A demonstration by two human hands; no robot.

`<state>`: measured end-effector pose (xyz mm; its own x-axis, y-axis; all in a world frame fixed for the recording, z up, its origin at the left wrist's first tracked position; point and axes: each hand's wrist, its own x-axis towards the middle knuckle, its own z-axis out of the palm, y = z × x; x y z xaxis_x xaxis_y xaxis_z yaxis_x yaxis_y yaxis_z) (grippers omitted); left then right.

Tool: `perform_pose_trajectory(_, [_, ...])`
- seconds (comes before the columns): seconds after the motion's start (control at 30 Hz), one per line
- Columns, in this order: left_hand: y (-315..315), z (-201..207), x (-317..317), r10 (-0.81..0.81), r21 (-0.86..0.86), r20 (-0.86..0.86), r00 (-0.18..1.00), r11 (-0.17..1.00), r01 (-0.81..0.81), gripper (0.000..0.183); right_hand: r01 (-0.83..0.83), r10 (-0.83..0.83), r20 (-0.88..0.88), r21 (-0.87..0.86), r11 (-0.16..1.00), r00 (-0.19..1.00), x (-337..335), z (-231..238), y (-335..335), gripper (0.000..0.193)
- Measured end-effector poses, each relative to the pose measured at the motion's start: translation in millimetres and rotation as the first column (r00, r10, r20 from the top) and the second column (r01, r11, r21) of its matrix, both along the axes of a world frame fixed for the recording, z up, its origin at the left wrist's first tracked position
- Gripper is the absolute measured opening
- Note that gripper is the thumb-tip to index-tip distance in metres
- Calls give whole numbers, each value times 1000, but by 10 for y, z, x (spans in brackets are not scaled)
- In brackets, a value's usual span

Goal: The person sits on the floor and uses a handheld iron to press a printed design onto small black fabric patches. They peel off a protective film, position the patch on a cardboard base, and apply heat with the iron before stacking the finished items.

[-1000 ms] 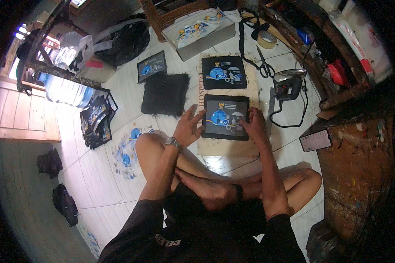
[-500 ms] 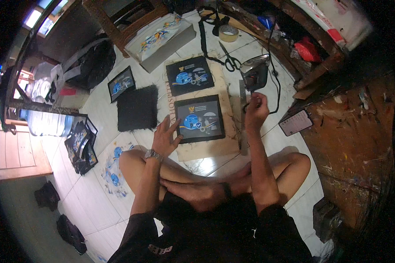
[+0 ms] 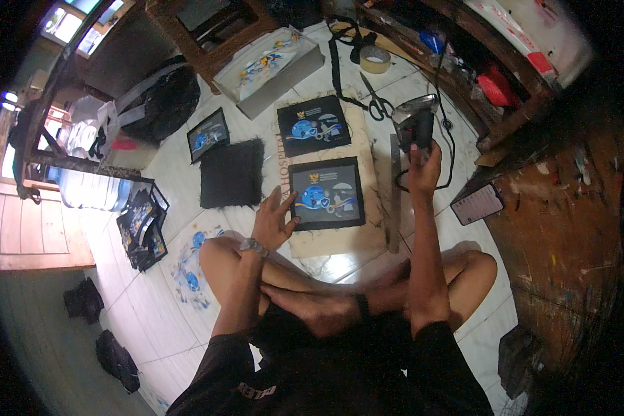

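My left hand (image 3: 274, 222) lies with its fingers spread, fingertips at the left edge of a black fabric panel (image 3: 328, 194) printed with a blue and gold design. This panel rests on a beige cloth (image 3: 312, 243) on the floor. Farther off on the same cloth lies a second printed panel (image 3: 313, 125) with frayed edges. On the right, my right hand (image 3: 424, 172) is closed around the back of the handle of a clothes iron (image 3: 417, 123). The iron's far end looks raised. A metal ruler (image 3: 394, 201) lies along the cloth's right side.
Black scissors (image 3: 379, 105) and a tape roll (image 3: 375, 60) lie beyond the iron, whose cord curves right. A phone (image 3: 477, 204) is at right. Plain black fabric (image 3: 231, 174), a smaller printed panel (image 3: 209, 135) and a box (image 3: 277, 83) sit left and far.
My right hand has moved forward from beside the ruler onto the iron's handle, and the iron has tilted. My left hand stays by the panel. The whole view has shifted slightly.
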<state>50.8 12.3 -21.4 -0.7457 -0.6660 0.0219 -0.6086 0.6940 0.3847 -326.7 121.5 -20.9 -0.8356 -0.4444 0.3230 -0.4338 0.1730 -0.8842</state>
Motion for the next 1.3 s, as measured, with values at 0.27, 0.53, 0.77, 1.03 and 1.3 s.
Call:
perform_pose_trajectory(0.27, [2,33,-39,16,-30,54,998,999,-15,64,-4,19,154,-100,995,988,-17,-21,-39,51])
perform_pose_trajectory(0.53, [-30,-17,-12,2,-49,66,998,999,1,64,-260,228,258,97,961,939,-98,807,-226,47])
perform_pose_trajectory(0.77, [0,-54,-13,16,-58,56,998,998,-13,66,-591,426,575,127,797,699,285,1214,-251,42])
perform_pose_trajectory(1.03, [-6,-5,-38,17,5,-12,1000,1000,-16,66,-655,454,553,241,716,699,745,1027,-262,41])
perform_pose_trajectory(1.3, [-28,9,-8,52,37,22,998,998,-53,66,-645,419,557,301,703,717,950,1024,-364,43])
